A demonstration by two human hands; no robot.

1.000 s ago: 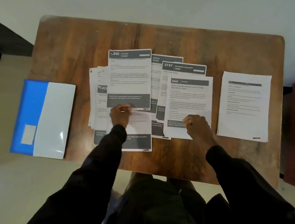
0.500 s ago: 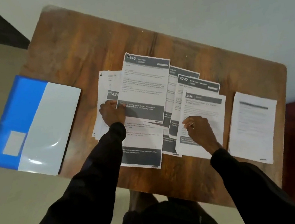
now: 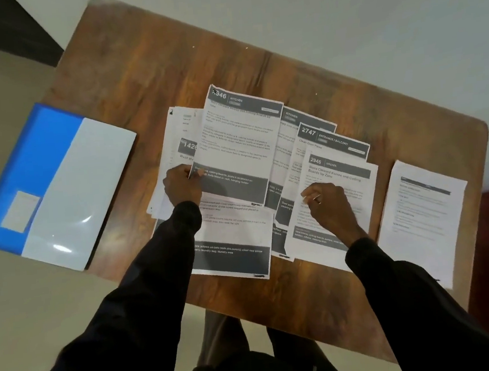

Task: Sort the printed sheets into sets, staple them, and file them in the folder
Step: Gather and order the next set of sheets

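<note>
While left fingers (image 3: 189, 173) pinch a rectangular paper sheet (image 3: 238, 132), right fingers (image 3: 309, 193) curl atop another.

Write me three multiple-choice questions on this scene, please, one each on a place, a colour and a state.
1. Where does the folder lie?
A. At the table's left edge, apart from the sheets
B. Under the sheets
C. On the floor

2. What colours is the folder?
A. Red and black
B. Blue and pale grey
C. Green and yellow

3. What is the left hand doing?
A. Lying flat on the folder
B. Holding a stapler
C. Pinching a kitchen sheet's edge

1 A: bare wood separates them.
2 B: blue strip, pale glossy panel.
3 C: fingers close on its lower left edge.
</note>
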